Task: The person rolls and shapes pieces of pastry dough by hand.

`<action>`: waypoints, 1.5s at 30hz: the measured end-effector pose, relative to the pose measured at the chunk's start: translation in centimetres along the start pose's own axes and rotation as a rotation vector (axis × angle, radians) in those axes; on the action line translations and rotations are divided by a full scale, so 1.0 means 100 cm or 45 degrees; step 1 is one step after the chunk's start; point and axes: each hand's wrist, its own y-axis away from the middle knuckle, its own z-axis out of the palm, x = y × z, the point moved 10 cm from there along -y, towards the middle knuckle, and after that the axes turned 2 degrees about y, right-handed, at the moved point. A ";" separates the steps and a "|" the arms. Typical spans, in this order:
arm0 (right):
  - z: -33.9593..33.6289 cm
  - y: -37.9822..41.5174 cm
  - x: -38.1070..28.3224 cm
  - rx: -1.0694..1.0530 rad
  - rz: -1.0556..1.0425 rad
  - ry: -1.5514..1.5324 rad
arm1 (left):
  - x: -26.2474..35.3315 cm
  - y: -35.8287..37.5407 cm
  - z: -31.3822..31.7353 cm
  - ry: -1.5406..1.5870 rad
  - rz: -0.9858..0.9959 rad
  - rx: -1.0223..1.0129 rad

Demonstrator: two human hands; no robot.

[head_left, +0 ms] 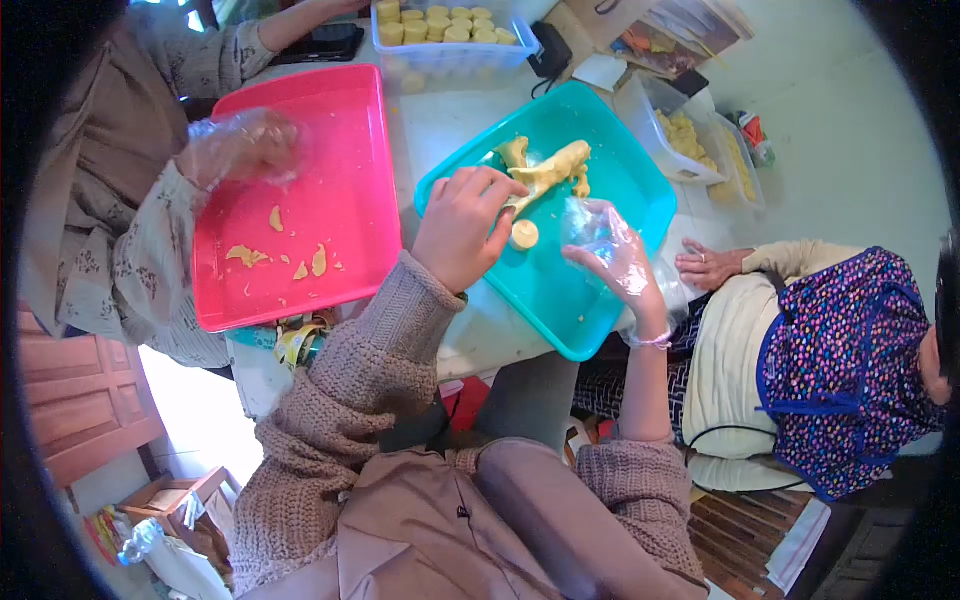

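A teal tray (560, 310) lies on the table before me, with irregular yellow dough (560, 168) toward its far side. My left hand (467, 222), without a glove, reaches over the tray's left edge. Its fingers are bent at the near end of the dough, and whether they grip it is unclear. A small round yellow piece (524, 235) sits just right of those fingertips. My right hand (612, 250), in a clear plastic glove, is over the right part of the tray, thumb and fingers apart, with nothing visible between them.
At the left, a co-worker's gloved hand (250, 148) is over a pink tray (350, 200) with yellow scraps. Tubs of yellow pieces (455, 62) stand at the back and right (655, 150). Another person's hand (708, 265) rests right of the teal tray.
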 end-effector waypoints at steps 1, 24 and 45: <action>0.005 0.001 -0.008 -0.002 -0.107 -0.001 | 0.003 0.000 0.002 0.007 0.003 -0.016; 0.056 -0.027 -0.035 0.000 -0.379 0.211 | -0.014 -0.001 0.008 0.001 -0.036 -0.031; 0.052 0.012 -0.010 -0.397 -0.598 0.161 | -0.001 0.002 0.003 0.012 0.037 -0.017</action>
